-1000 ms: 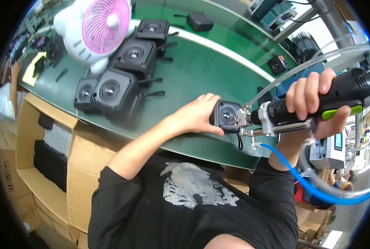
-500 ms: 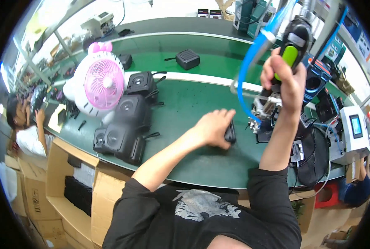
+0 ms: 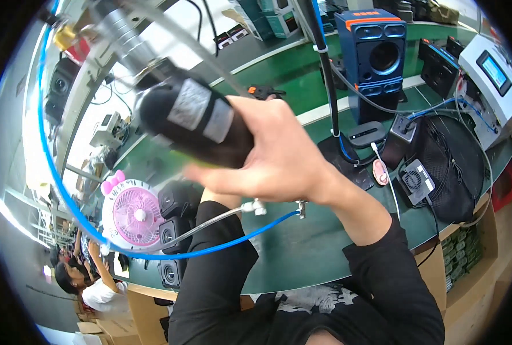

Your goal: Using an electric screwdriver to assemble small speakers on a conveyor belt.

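Green worktop (image 3: 302, 250) curves across the middle of the view, under a bright, cluttered workshop with metal framing on the left.

Right hand (image 3: 287, 152): fingers wrapped firmly round a thick black handheld tool (image 3: 192, 118), with no slack in the grip that I can see. One digit, blurred, runs along the tool's lower side; the other fingertips are hidden behind the body. Tool is raised toward the camera, left of centre, tilted with its metal-fitted end up and left. Two silvery labels on its casing.

Left hand lies out of sight behind the right hand and tool; cannot tell how far its fingers are open or whether they hold anything. Only its black sleeve (image 3: 213, 250) and a patch of forearm show.

Around the hands: blue hose (image 3: 169, 255) loops below the tool, ending at a small metal fitting (image 3: 301, 210). Clear tube (image 3: 207, 223) runs just above it.

Farther out, left: black box speakers (image 3: 171, 234) in a cluster, beside a pink-and-white fan (image 3: 136, 214); beyond, a seated person in white (image 3: 103, 294).

Right: tall blue-and-orange speaker (image 3: 376, 60), black mesh bag (image 3: 460, 164), white machine with a lit screen (image 3: 493, 72).
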`<move>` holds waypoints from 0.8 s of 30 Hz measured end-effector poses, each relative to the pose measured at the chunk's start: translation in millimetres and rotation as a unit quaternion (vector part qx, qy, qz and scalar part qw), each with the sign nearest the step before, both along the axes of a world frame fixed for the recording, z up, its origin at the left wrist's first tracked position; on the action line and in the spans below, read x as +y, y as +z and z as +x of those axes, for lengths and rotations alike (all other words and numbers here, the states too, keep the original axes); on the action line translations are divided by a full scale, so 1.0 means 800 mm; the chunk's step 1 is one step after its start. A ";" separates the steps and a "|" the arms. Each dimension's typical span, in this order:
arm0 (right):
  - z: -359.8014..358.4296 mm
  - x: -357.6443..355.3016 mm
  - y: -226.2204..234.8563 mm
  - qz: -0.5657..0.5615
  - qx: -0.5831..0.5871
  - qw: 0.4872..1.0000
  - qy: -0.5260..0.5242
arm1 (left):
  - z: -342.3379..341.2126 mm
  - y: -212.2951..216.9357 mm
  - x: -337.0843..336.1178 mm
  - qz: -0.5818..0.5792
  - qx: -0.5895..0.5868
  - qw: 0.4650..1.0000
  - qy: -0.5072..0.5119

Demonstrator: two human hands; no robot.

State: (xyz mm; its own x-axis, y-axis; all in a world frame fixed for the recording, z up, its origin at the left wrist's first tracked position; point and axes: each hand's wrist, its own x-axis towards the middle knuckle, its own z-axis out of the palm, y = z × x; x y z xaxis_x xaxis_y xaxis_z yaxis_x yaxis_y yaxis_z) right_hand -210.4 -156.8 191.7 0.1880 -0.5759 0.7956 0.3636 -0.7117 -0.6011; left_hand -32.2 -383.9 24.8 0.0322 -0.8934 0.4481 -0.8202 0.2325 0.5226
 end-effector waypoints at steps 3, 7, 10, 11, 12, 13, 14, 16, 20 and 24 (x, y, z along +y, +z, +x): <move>-0.006 -0.002 -0.003 0.014 0.015 1.000 0.019 | 0.023 -0.015 -0.033 0.085 -0.006 0.996 -0.014; -0.004 -0.008 -0.010 0.000 0.034 0.999 -0.005 | 0.071 0.005 -0.045 0.226 -0.274 0.933 -0.056; -0.001 -0.003 -0.006 0.000 0.029 0.999 -0.015 | 0.132 -0.011 -0.044 0.143 -0.718 0.673 -0.100; 0.020 0.011 0.006 -0.035 -0.004 0.999 0.013 | 0.231 -0.023 -0.043 0.067 -0.814 0.574 -0.054; 0.015 0.004 0.000 -0.027 -0.002 1.000 -0.004 | 0.230 -0.025 -0.060 0.058 -0.814 0.573 -0.070; 0.007 0.001 -0.003 -0.017 0.008 1.000 -0.014 | 0.222 -0.022 -0.069 0.131 -0.706 0.665 -0.207; 0.001 -0.001 -0.006 -0.009 0.016 1.000 -0.022 | 0.211 -0.025 -0.076 0.204 -0.569 0.724 -0.334; -0.007 -0.001 -0.007 -0.001 0.013 1.000 -0.028 | 0.195 -0.074 -0.070 0.105 -0.731 0.635 -0.228; 0.000 0.025 0.011 -0.020 0.046 0.999 0.007 | 0.256 -0.068 -0.071 0.050 -0.819 0.567 -0.073; -0.003 -0.001 -0.007 -0.009 0.038 0.999 -0.017 | 0.171 -0.042 -0.020 0.021 -0.686 0.720 -0.109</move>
State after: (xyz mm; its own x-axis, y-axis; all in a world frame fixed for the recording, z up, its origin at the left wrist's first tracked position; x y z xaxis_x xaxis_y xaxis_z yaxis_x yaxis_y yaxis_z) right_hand -212.8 -158.0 185.7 0.2285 -0.5681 0.7906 0.2924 -0.7345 -0.6123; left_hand 104.9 -399.8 -9.1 -0.5572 -0.8241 -0.1021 -0.5182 0.4411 -0.7327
